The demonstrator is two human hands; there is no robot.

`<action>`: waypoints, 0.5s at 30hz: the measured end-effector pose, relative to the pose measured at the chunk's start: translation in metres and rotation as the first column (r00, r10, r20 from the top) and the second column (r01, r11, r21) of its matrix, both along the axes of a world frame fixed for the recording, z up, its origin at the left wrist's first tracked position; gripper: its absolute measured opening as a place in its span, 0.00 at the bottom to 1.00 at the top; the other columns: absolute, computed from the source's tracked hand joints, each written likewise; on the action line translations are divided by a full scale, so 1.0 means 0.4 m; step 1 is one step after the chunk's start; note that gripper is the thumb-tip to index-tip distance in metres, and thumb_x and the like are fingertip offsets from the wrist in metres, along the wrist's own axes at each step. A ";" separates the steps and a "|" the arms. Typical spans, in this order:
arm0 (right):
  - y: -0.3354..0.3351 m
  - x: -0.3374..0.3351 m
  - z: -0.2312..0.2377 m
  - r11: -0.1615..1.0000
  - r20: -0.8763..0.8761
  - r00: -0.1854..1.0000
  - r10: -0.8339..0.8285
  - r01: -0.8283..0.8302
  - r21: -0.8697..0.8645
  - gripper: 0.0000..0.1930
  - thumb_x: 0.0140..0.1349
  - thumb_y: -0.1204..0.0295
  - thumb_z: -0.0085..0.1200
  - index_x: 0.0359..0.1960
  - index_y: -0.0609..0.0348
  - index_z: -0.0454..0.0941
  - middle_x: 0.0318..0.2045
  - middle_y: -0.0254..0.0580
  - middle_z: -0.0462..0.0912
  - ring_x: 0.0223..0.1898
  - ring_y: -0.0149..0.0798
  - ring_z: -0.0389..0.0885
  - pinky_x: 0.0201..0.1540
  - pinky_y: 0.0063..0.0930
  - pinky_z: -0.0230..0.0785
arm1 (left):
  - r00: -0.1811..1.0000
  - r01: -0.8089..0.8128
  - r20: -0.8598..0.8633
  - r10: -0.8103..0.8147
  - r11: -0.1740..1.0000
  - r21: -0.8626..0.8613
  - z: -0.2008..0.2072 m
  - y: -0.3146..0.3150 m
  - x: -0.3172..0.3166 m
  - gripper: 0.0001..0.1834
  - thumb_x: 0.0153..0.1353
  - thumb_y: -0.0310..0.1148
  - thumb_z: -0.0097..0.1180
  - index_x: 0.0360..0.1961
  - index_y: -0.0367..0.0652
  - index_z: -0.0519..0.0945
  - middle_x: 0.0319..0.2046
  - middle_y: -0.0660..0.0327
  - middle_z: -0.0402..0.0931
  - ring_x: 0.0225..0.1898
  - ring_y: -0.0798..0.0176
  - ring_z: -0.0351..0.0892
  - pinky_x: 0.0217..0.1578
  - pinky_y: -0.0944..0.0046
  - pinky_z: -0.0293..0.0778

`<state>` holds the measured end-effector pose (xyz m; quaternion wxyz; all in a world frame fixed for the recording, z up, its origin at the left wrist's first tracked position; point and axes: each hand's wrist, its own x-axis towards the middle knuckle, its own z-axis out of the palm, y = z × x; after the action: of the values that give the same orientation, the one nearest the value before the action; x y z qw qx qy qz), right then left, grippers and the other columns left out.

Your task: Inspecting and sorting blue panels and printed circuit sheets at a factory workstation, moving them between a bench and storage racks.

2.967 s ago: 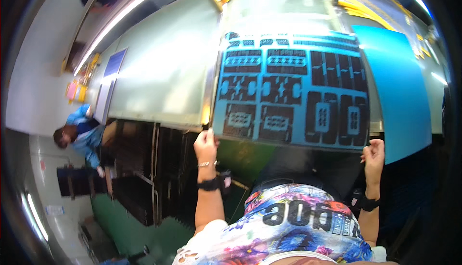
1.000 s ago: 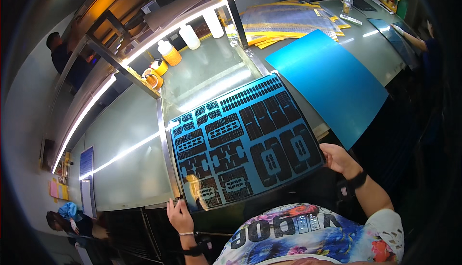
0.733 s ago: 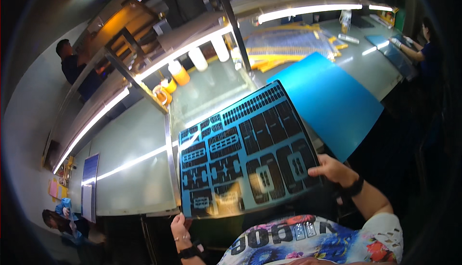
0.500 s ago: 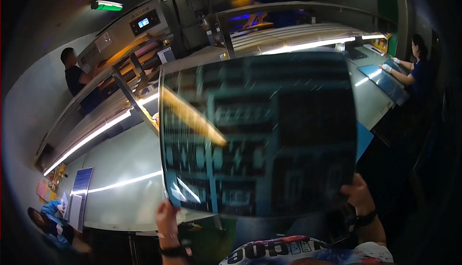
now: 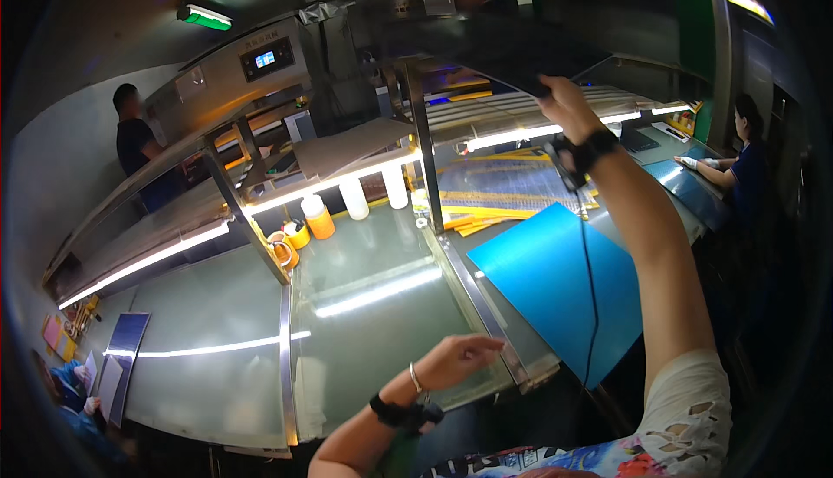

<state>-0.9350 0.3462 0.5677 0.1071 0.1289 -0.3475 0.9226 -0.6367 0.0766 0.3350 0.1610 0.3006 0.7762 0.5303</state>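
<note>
My right hand (image 5: 570, 107) is raised at the upper right, its fingers closed on the near edge of a dark film sheet (image 5: 495, 49). The sheet is seen almost edge-on above the shelf, and its far part blurs into the dark background. My left hand (image 5: 458, 360) hovers over the near edge of the glass-topped table (image 5: 373, 330), fingers loosely stretched, holding nothing. Below my right forearm lies a bright blue sheet (image 5: 555, 283) on the table to the right. A black cable (image 5: 592, 304) hangs from my right wrist across it.
Under the lit shelf stand white bottles (image 5: 353, 199), an orange-filled bottle (image 5: 318, 218) and orange tape rolls (image 5: 285, 252). Yellow-edged frames (image 5: 503, 187) lie behind the blue sheet. A metal post (image 5: 421, 144) rises mid-table. Co-workers are at the right (image 5: 748, 153), far left and lower left.
The film sheet has swung from upright before me, held in both hands, up and away. My left hand has let go of it; my right hand has risen with it. Bottles and blue sheet are uncovered.
</note>
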 end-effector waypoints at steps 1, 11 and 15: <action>-0.072 -0.034 0.027 0.994 0.057 0.993 -0.106 0.106 0.012 0.10 0.63 0.78 0.42 0.43 0.74 0.65 0.44 0.57 0.73 0.46 0.50 0.75 0.51 0.39 0.73 | 0.998 -0.018 0.055 0.014 0.997 0.069 -0.043 -0.014 0.004 0.15 0.63 0.33 0.51 0.49 0.39 0.75 0.43 0.62 0.78 0.45 0.71 0.75 0.46 0.71 0.70; -0.098 0.042 -0.068 0.234 0.130 0.956 0.264 -0.195 0.952 0.20 0.66 0.58 0.43 0.54 0.57 0.68 0.46 0.48 0.77 0.44 0.41 0.79 0.45 0.29 0.74 | 0.939 -0.191 0.306 0.157 0.978 0.083 -0.106 -0.075 0.030 0.18 0.63 0.38 0.51 0.49 0.36 0.75 0.41 0.59 0.79 0.42 0.69 0.76 0.45 0.70 0.71; 0.174 0.219 -0.334 -0.405 0.257 0.961 0.106 -0.194 0.893 0.14 0.62 0.61 0.46 0.40 0.57 0.77 0.31 0.38 0.82 0.32 0.32 0.80 0.34 0.27 0.73 | 0.921 -0.108 0.387 0.044 0.983 0.146 -0.120 -0.053 0.038 0.17 0.64 0.32 0.48 0.50 0.32 0.72 0.45 0.56 0.76 0.49 0.66 0.73 0.50 0.69 0.68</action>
<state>-0.8474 0.4158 0.4342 -0.1846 0.1821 -0.9372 0.2335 -0.6216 0.0555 0.2869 0.2631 0.1733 0.6947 0.6467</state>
